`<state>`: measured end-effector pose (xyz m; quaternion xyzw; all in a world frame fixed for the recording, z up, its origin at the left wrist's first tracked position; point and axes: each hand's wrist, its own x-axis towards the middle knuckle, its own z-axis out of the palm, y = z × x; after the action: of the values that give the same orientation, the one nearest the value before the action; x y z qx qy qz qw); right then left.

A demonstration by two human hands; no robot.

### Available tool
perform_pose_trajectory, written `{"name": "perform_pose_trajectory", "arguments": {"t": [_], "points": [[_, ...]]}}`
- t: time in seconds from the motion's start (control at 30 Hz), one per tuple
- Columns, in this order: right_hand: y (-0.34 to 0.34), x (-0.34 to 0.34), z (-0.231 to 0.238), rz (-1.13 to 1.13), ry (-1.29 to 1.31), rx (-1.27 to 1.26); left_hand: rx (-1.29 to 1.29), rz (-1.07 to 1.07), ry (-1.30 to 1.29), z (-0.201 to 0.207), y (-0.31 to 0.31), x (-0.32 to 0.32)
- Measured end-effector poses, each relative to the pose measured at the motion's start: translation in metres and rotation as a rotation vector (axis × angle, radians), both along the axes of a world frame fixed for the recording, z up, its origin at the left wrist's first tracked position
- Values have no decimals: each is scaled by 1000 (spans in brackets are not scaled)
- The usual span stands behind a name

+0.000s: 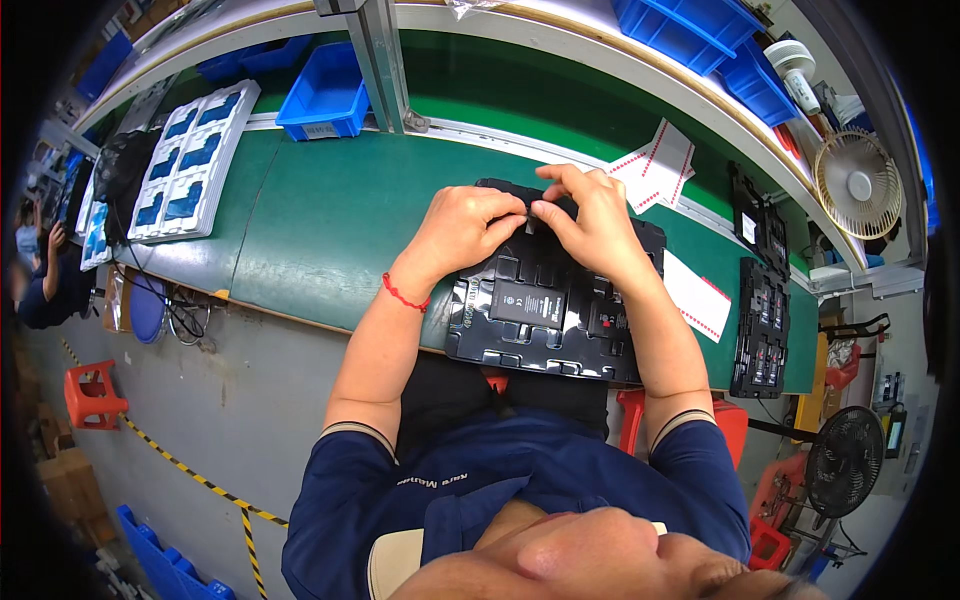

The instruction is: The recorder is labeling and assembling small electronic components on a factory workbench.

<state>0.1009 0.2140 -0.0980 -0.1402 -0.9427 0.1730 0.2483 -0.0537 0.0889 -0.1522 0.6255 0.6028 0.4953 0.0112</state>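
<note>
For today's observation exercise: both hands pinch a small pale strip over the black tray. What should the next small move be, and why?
Probably lower the small pale strip onto the black moulded tray and press it flat. The left hand and right hand pinch it between fingertips just above the tray's far end, seemingly not yet stuck down.

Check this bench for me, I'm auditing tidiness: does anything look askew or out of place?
The black tray under both hands, left hand and right hand, sits skewed and juts past the green table edge over the lap. Nothing looks spilled or broken.
</note>
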Motion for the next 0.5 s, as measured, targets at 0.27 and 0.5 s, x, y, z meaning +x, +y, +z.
{"name": "perform_pose_trajectory", "arguments": {"t": [0.27,0.5], "points": [[7,-8,-8,34,-99,-756,-37,10,-10,0,0,0],[13,-3,-9,101,-26,-882,-22,4,-2,1,-1,0]]}}
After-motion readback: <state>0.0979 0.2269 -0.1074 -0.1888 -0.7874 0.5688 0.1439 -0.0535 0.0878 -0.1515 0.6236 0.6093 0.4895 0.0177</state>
